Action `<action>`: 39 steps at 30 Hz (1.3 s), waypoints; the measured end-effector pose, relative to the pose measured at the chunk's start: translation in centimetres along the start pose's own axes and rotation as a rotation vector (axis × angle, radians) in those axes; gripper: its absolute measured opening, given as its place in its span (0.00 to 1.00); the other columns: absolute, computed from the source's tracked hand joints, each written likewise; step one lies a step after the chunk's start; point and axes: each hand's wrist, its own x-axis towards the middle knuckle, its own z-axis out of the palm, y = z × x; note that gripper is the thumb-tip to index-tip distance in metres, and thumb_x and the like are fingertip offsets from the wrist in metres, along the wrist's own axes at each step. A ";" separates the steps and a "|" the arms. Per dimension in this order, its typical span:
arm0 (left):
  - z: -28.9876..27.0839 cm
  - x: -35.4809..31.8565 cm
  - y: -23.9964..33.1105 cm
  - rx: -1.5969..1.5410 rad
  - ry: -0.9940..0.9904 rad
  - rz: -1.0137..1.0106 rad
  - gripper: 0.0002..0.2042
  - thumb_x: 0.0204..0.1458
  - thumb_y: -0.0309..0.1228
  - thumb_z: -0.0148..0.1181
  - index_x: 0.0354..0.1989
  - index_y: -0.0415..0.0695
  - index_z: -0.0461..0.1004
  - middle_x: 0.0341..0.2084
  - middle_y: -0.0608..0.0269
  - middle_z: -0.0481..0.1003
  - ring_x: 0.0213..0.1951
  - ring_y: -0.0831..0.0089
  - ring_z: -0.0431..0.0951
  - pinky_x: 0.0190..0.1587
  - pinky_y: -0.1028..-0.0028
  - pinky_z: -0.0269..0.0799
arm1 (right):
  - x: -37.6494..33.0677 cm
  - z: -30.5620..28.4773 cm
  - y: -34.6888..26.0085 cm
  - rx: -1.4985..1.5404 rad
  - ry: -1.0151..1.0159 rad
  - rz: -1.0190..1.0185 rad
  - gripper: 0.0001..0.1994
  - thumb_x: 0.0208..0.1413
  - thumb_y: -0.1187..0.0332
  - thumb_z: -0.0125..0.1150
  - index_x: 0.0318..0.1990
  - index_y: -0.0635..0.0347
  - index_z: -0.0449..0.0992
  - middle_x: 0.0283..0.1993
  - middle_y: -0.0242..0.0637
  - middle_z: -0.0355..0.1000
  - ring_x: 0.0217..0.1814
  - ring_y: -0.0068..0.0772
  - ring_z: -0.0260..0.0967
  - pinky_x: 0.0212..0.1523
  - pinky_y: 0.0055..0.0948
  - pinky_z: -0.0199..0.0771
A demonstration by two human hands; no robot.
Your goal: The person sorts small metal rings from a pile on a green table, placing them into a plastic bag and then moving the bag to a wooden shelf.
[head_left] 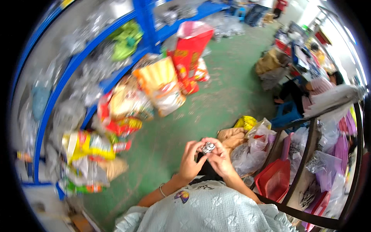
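A small shiny silver metal piece (208,147) is held up in front of my body; its exact kind is too blurred to make out. My left hand (189,161) grips it from the left with thumb and fingers. From the other side, the fingers and thumb of my right hand (220,159) close round it too. The two hands nearly meet at the piece, which hides part of the fingertips.
Blue shelves (91,48) with clear plastic bags line the left. Filled sacks (164,87) stand on the green floor (162,145). At right, a dark metal rack (297,181) holds a red bin (273,179) and bags. Beyond it a person (319,87) sits near a blue stool (286,114).
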 end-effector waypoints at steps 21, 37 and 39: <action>31.0 49.8 -8.5 0.021 -0.807 0.165 0.15 0.45 0.28 0.60 0.43 0.41 0.72 0.40 0.54 0.65 0.40 0.64 0.71 0.42 0.70 0.69 | 32.0 -32.0 -24.4 0.350 0.689 -0.057 0.15 0.58 0.74 0.48 0.52 0.63 0.60 0.44 0.40 0.69 0.42 0.31 0.69 0.43 0.30 0.70; 55.9 76.5 -12.9 0.062 -1.235 0.067 0.17 0.47 0.33 0.59 0.45 0.39 0.70 0.41 0.50 0.70 0.44 0.58 0.71 0.46 0.67 0.67 | 36.8 -68.3 -46.6 0.178 1.432 -0.337 0.13 0.50 0.77 0.52 0.45 0.62 0.68 0.33 0.38 0.69 0.28 0.30 0.67 0.23 0.27 0.66; 60.2 78.7 -13.2 0.127 -1.266 0.061 0.17 0.47 0.34 0.59 0.45 0.39 0.70 0.41 0.50 0.70 0.43 0.59 0.72 0.45 0.68 0.67 | 36.2 -74.9 -52.8 0.037 1.537 -0.433 0.14 0.49 0.78 0.50 0.46 0.62 0.68 0.33 0.36 0.68 0.28 0.30 0.66 0.23 0.27 0.66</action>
